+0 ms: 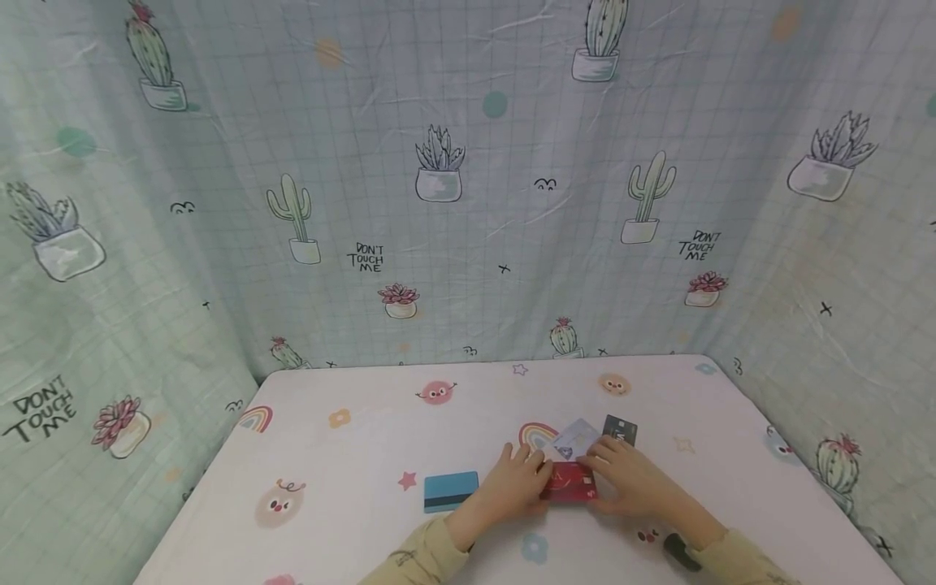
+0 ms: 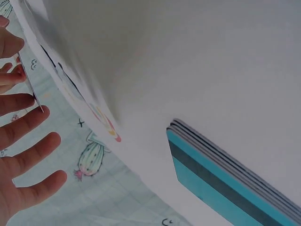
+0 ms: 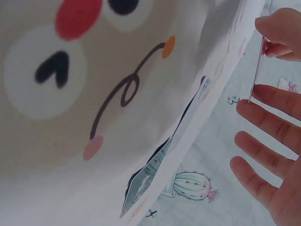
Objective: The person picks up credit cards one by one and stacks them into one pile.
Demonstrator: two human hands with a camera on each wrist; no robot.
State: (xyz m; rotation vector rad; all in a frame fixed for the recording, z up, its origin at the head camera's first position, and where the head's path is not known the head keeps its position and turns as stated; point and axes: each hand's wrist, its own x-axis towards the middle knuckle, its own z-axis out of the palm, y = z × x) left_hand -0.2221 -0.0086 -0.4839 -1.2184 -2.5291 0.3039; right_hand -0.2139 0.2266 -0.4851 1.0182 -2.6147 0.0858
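Both hands hold one red bank card (image 1: 572, 481) between them, low over the front middle of the table in the head view. My left hand (image 1: 509, 485) pinches its left end; my right hand (image 1: 630, 479) pinches the right end. In the left wrist view the card (image 2: 31, 87) shows edge-on between thumb and fingertips, the other fingers spread. The right wrist view shows the same thin edge of the card (image 3: 257, 70) at the right thumb and fingers. Just beyond lie a pale silvery card (image 1: 576, 439) and a black card (image 1: 620, 429).
Left of my left hand sits a neat stack of cards (image 1: 449, 491), its top one blue with a dark stripe; the left wrist view shows the stack's layered edge (image 2: 225, 165). The white table (image 1: 351, 455) has printed cartoons. A cactus-print curtain (image 1: 468, 244) hangs behind and at both sides.
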